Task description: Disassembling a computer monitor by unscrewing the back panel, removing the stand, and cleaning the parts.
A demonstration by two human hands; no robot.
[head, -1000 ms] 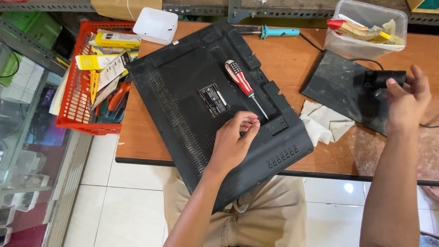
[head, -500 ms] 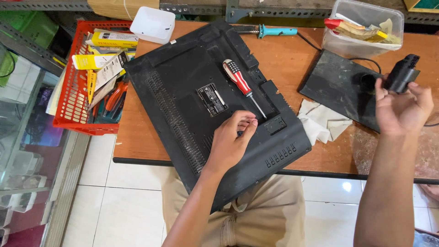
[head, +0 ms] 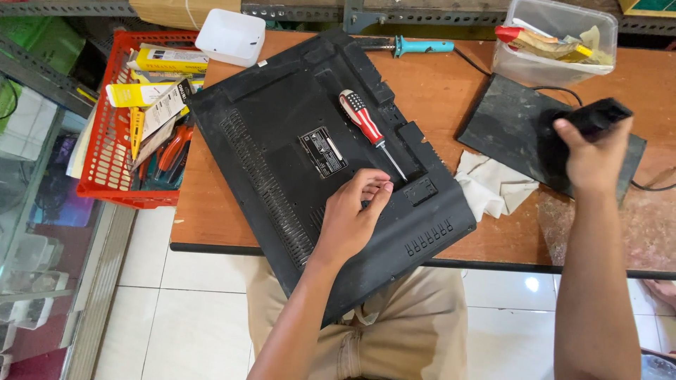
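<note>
Left grip [head: 355, 214] pinched on black panel [head: 282, 141]; right grip [head: 588, 151] around seemingly black adapter [head: 598, 116].

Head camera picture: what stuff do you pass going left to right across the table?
Red basket → white box → red screwdriver → white cloth → right hand holding a black thing.

Worn wooden workbench [head: 451, 98] over white floor tiles [head: 190, 317], grey metal shelving [head: 296, 10] behind, glass cabinet [head: 28, 232] alongside
</note>
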